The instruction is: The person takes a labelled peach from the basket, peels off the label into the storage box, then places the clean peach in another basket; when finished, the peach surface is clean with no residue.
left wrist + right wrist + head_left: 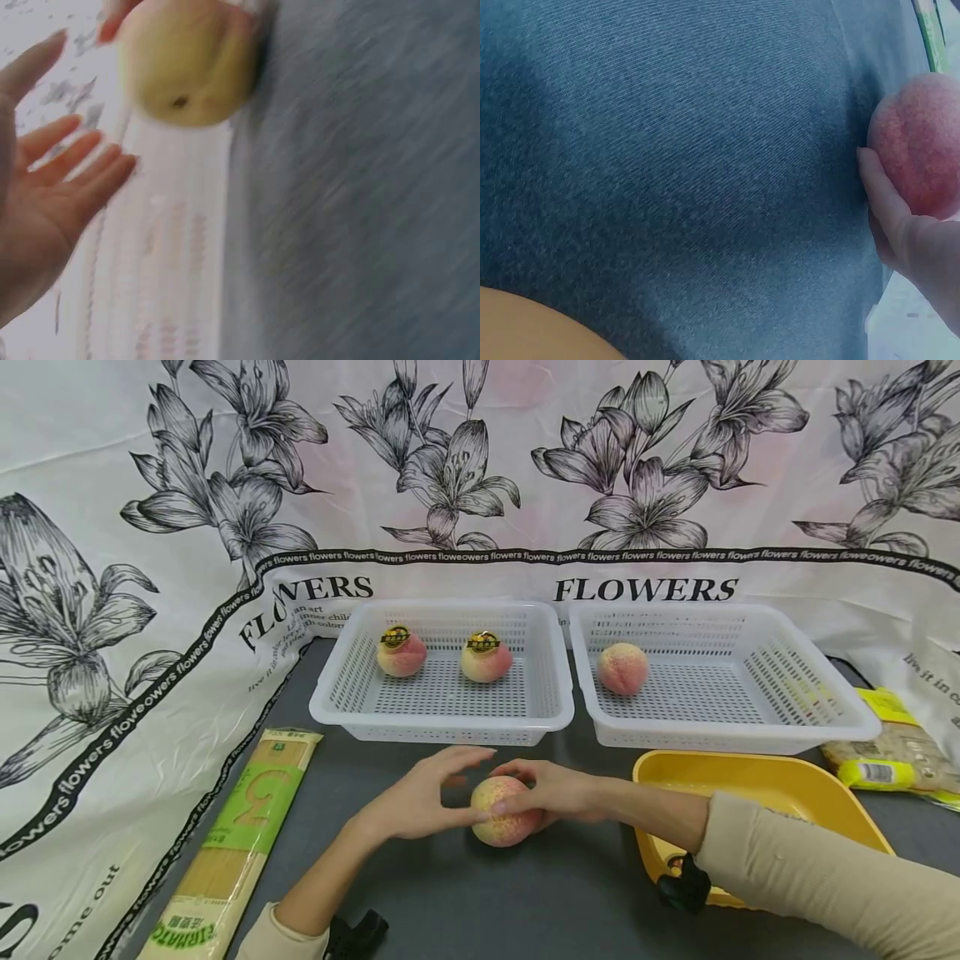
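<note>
A yellow-pink peach [497, 810] is in front of the baskets, with my right hand [558, 789] holding it from the right side. Its red, creased side [919, 142] faces the right wrist view, where the thumb lies along it. My left hand [431, 793] is spread at the peach's left, fingers apart and thumb tip overlapping the fruit in the head view. From the left wrist, the open palm [45, 210] shows a gap to the peach [187, 64]. Two peaches with black-and-gold labels, one left [401, 653] and one right [486, 658], sit in the left basket.
Behind the hands stand a left white basket [442, 724] and a right one [720, 735], which holds one peach [622, 668]. A yellow tub [757, 764] sits under my right forearm. Packaged noodles [240, 827] lie left; a yellow-clear bag [892, 747] lies far right.
</note>
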Demonstrator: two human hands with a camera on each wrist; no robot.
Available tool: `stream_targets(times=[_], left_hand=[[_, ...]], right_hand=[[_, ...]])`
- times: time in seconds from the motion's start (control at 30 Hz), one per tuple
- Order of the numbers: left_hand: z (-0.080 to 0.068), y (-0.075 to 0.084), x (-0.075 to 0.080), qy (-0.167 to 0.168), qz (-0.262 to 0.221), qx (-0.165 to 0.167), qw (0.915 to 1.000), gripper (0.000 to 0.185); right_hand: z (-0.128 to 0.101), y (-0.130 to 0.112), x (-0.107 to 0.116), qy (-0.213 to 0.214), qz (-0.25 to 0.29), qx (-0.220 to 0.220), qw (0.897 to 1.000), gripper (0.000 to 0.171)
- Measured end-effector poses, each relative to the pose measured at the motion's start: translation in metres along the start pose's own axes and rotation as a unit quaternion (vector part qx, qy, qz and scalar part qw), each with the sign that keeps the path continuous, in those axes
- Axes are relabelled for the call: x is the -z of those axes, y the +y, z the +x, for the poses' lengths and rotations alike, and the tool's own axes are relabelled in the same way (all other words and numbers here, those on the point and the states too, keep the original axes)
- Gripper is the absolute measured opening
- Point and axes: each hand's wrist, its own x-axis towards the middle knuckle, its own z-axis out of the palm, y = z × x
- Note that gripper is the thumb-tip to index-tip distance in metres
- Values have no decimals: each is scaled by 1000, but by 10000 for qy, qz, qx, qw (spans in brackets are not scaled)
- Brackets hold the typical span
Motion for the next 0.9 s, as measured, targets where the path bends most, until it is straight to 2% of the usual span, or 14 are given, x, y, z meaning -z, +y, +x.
stream_targets(times=[0.1,0.13,0.2,0.27,0.37,0.47,0.5,0.57,0.73,0.9], left_hand=[[-3,2,17,922,-154,-104,9956,60],[-4,1,23,1310,-160,-187,9911,58],[-6,1,35,2113,-137,-394,9765,55],[-9,-3,47,2929,-69,-554,9545,53],[-14,-9,64,4055,202,-617,9118,50],[-19,-19,76,4853,521,-212,8725,45],[-21,-22,79,5020,605,-9,8628,43],[-25,-28,83,5197,705,442,8503,41],[-31,-38,87,5214,600,1427,8391,40],[-34,-44,88,5161,-30,2038,8319,45]], right_hand=[[-1,0,1,16,-73,-19,10000,60],[-1,0,1,28,-88,-21,10000,59],[-2,0,1,35,-122,-26,9999,58],[-2,-1,1,41,-134,-14,9999,58],[-2,-1,1,29,-159,1,9999,57],[-3,-1,1,24,-159,27,9999,57],[-3,-1,1,17,-163,31,9999,57],[-3,0,1,12,-151,41,9999,57],[-2,1,1,25,-131,57,9999,56],[-2,2,1,37,-129,50,9999,57]])
